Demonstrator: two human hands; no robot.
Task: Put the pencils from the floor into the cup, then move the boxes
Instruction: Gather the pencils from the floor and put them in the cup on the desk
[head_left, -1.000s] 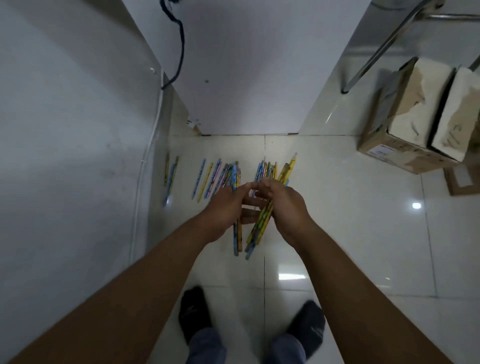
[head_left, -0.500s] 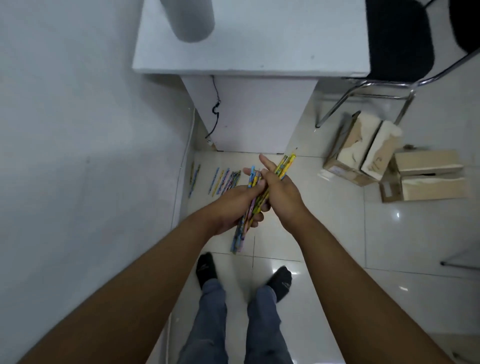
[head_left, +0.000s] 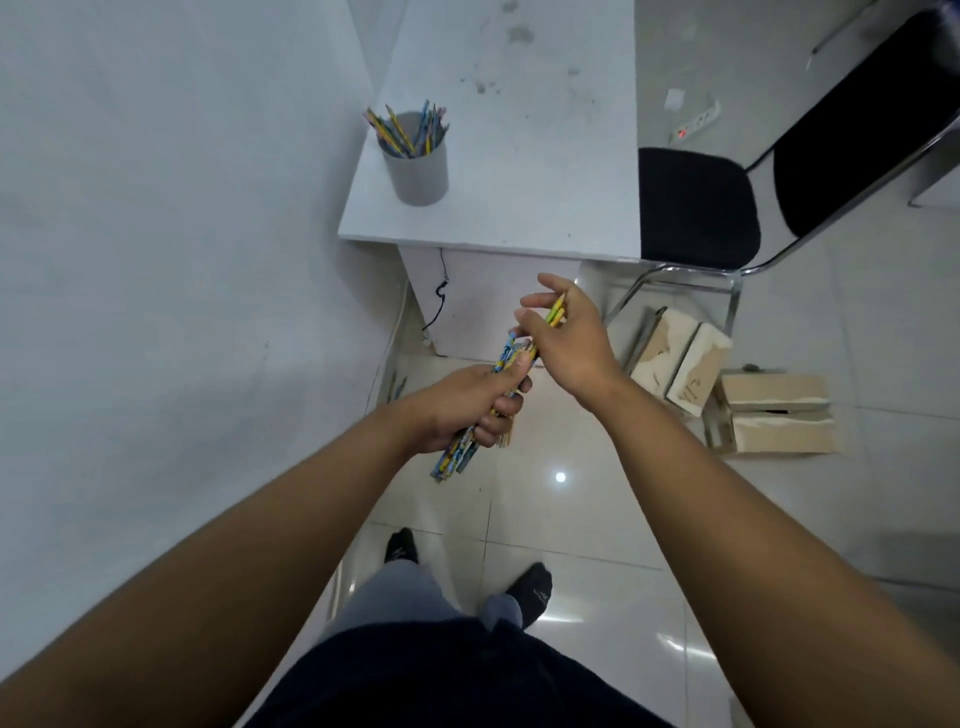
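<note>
My left hand (head_left: 470, 405) grips a bundle of coloured pencils (head_left: 456, 455) in its fist, held above the floor. My right hand (head_left: 566, 335) pinches the upper ends of a few yellow pencils (head_left: 556, 313) from that bundle. A grey cup (head_left: 418, 169) holding several pencils stands on the near left corner of the white table (head_left: 519, 156). Torn cardboard boxes (head_left: 680, 358) lie on the floor to the right, two more boxes (head_left: 776, 415) beside them. A few pencils (head_left: 396, 387) lie on the floor by the wall.
A black chair (head_left: 696, 208) with a chrome frame stands right of the table, above the boxes. A white wall (head_left: 182, 260) runs along the left. A black cable (head_left: 441, 291) hangs under the table. A power strip (head_left: 696, 122) lies beyond the chair. My socked feet (head_left: 530, 587) stand on glossy tiles.
I have risen from a crouch; the hands lifted the gathered pencils off the floor. The view tilted up, so the cup and table top came into view. The right hand slid toward the pencil tips.
</note>
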